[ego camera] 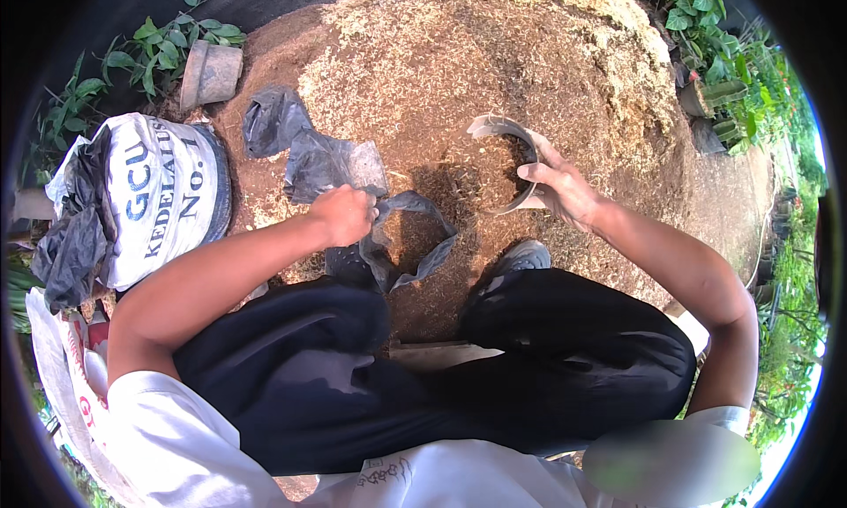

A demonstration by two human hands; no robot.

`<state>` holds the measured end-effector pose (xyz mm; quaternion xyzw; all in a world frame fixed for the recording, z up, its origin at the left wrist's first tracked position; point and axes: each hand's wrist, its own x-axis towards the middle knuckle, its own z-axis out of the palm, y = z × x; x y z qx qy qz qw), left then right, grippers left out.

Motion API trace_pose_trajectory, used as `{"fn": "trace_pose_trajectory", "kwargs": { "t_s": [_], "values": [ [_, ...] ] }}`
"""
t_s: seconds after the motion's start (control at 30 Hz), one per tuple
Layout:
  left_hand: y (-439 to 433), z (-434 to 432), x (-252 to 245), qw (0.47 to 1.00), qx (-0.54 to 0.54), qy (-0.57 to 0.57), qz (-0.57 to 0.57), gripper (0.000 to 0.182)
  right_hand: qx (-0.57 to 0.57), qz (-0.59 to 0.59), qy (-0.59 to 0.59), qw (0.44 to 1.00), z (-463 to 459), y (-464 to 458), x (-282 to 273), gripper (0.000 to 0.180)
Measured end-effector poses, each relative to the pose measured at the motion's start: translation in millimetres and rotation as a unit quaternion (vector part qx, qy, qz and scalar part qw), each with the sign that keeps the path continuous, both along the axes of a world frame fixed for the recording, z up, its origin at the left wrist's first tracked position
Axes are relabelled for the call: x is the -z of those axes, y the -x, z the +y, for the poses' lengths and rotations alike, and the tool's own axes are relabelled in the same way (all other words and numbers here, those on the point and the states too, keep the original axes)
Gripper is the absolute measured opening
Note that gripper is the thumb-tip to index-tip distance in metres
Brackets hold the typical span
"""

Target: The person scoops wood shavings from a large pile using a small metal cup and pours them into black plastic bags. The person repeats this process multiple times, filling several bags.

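Note:
My left hand (344, 213) is closed at the rim of a black plastic planting bag (437, 253), which stands with its mouth up between my feet. Brown potting mix shows inside the bag. In my right hand (562, 187) is a curved, thin-walled scoop (529, 147), thumb on its inner side and fingers behind. Its hollow faces left over the loose mix, and some dark mix seems to lie in it. Crumpled black plastic bags (274, 124) lie on the ground just beyond my left hand.
A heap of soil and pale husks (423, 78) spreads ahead. To the left stand a printed white woven sack (178, 197) and a tilted plant pot (212, 74). Potted cacti (724, 94) line the right side. My shoes (526, 255) flank the standing bag.

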<state>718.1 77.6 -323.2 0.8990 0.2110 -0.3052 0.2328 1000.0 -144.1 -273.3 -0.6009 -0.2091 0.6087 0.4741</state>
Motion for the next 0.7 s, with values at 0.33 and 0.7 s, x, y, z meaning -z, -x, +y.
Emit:
{"fn": "trace_pose_trajectory", "kwargs": {
  "t_s": [0.33, 0.7],
  "values": [
    [10.5, 15.7, 11.3, 0.945, -0.248, 0.214, -0.018, 0.032, -0.137, -0.474, -0.084, 0.866, 11.5, 99.5, 8.2, 0.103],
    [-1.4, 13.3, 14.2, 0.9, -0.33, 0.285, -0.027, 0.032, -0.252, -0.551, -0.198, 0.77, 9.4, 112.3, 24.6, 0.111]
  ]
}}
